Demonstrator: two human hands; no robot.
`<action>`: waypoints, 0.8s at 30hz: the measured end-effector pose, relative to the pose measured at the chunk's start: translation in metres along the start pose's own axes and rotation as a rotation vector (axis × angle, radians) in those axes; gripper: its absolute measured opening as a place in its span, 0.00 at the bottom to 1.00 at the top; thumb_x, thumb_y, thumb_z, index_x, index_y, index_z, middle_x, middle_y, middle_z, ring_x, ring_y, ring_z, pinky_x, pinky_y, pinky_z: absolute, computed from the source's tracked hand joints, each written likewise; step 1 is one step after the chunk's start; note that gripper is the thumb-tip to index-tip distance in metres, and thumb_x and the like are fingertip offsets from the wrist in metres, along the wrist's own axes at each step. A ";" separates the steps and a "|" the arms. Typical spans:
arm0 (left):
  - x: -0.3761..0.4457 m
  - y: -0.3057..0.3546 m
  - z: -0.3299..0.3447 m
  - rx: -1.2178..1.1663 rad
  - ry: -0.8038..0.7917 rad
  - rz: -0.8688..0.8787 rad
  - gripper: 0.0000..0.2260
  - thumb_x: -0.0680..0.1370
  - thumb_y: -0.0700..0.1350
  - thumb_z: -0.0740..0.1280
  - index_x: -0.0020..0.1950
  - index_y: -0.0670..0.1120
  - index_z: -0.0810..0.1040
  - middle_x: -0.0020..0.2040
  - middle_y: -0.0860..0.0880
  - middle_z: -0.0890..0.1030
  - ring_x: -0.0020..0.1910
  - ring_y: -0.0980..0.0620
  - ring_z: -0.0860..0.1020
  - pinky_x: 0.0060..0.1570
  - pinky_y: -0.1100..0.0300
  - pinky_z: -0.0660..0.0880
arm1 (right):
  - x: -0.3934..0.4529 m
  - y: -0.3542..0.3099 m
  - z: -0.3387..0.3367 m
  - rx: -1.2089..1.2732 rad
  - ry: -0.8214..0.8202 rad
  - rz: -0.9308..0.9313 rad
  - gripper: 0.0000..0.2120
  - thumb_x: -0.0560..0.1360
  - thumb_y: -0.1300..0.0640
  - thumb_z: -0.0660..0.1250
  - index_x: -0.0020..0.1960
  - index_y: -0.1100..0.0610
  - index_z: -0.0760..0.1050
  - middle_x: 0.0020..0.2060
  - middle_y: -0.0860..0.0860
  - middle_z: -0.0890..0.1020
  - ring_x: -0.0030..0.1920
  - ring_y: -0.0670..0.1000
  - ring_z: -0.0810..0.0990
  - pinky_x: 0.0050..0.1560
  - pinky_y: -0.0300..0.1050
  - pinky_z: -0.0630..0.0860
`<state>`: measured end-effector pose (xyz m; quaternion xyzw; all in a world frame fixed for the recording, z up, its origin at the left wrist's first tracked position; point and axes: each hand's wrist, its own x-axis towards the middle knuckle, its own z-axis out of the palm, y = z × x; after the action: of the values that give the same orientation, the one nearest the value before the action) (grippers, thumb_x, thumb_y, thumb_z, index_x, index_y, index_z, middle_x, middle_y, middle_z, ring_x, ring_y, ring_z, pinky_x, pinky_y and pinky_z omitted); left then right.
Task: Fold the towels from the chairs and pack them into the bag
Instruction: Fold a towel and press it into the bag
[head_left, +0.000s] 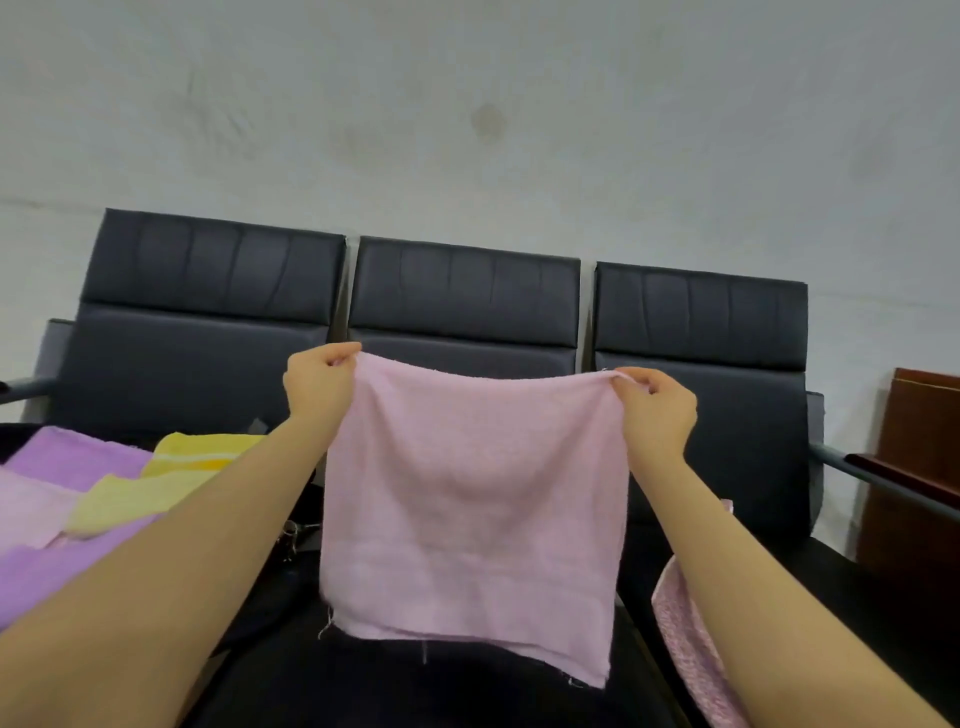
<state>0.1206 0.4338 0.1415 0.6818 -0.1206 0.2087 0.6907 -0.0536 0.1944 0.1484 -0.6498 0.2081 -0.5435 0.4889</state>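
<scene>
The left hand (319, 382) and right hand (655, 410) each pinch a top corner of the pink towel (472, 509), which hangs doubled in front of the middle chair (464, 301). Risk, in my judgement: the frayed lower edges hang uneven, so a fold could skew. Left of that chair, a dark object under the spare towels (78, 467) may be the bag; contents cannot be told.

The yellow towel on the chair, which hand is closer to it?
Left. The left hand pinches the pink towel just up and right of the yellow towel; the right hand pinches the far corner, across the pink towel.
</scene>
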 end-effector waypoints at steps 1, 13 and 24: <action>0.001 -0.002 0.000 -0.016 -0.019 -0.022 0.15 0.77 0.35 0.60 0.60 0.45 0.81 0.58 0.46 0.80 0.40 0.55 0.76 0.42 0.62 0.72 | -0.001 0.000 0.000 0.039 -0.005 0.033 0.08 0.72 0.65 0.66 0.41 0.53 0.81 0.38 0.51 0.83 0.42 0.50 0.81 0.41 0.42 0.78; 0.006 0.013 0.007 -0.030 -0.124 -0.043 0.23 0.75 0.31 0.58 0.69 0.43 0.72 0.69 0.46 0.72 0.63 0.48 0.72 0.60 0.59 0.69 | -0.005 0.005 0.001 0.340 0.038 0.127 0.20 0.76 0.71 0.58 0.64 0.57 0.76 0.54 0.46 0.79 0.53 0.45 0.77 0.52 0.34 0.73; 0.010 0.009 0.014 0.323 -0.211 0.059 0.20 0.79 0.36 0.60 0.72 0.38 0.67 0.70 0.40 0.70 0.69 0.41 0.68 0.67 0.51 0.66 | 0.000 0.015 -0.006 0.241 0.080 0.022 0.19 0.76 0.69 0.59 0.63 0.59 0.75 0.56 0.52 0.79 0.55 0.49 0.77 0.54 0.37 0.73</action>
<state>0.1274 0.4209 0.1543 0.7979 -0.1774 0.1727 0.5496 -0.0554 0.1854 0.1354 -0.5618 0.1678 -0.5846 0.5608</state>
